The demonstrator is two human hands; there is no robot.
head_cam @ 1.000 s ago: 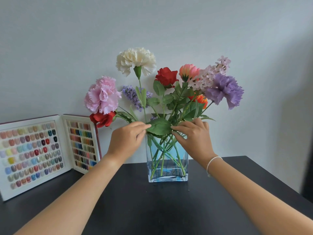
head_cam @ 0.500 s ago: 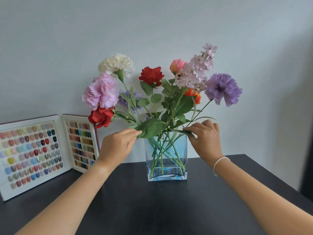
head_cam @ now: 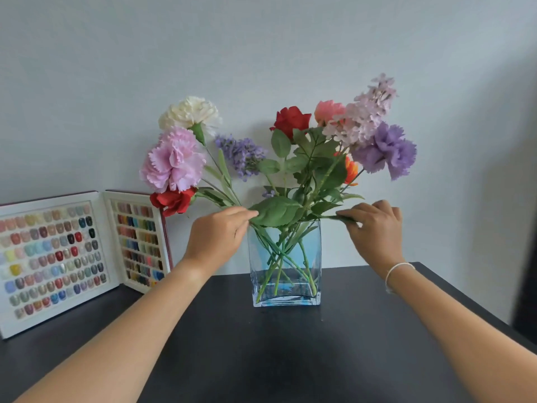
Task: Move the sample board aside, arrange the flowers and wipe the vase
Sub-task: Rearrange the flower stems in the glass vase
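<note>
A clear square glass vase [head_cam: 286, 289] tinted blue stands mid-table, holding a spread bunch of artificial flowers [head_cam: 293, 146]: white, pink, red, lilac and purple heads on green stems. My left hand [head_cam: 216, 237] sits at the vase's left rim, its fingertips pinching the stems beside a large green leaf [head_cam: 276, 210]. At the right rim my right hand [head_cam: 374, 228] pinches a thin leaf or stem that sticks out sideways. The open sample board [head_cam: 55, 257], full of coloured nail tips, leans against the wall at the left.
The dark table [head_cam: 276, 353] ends at a right edge near a dark upright strip [head_cam: 526, 257]. A plain pale wall [head_cam: 261, 53] rises close behind the vase and the board. A white bracelet [head_cam: 396, 271] circles my right wrist.
Both hands have drawn apart from the middle towards the vase's rims, and the bunch has fanned out: the white and pink heads swung left, the lilac spray and purple head right.
</note>
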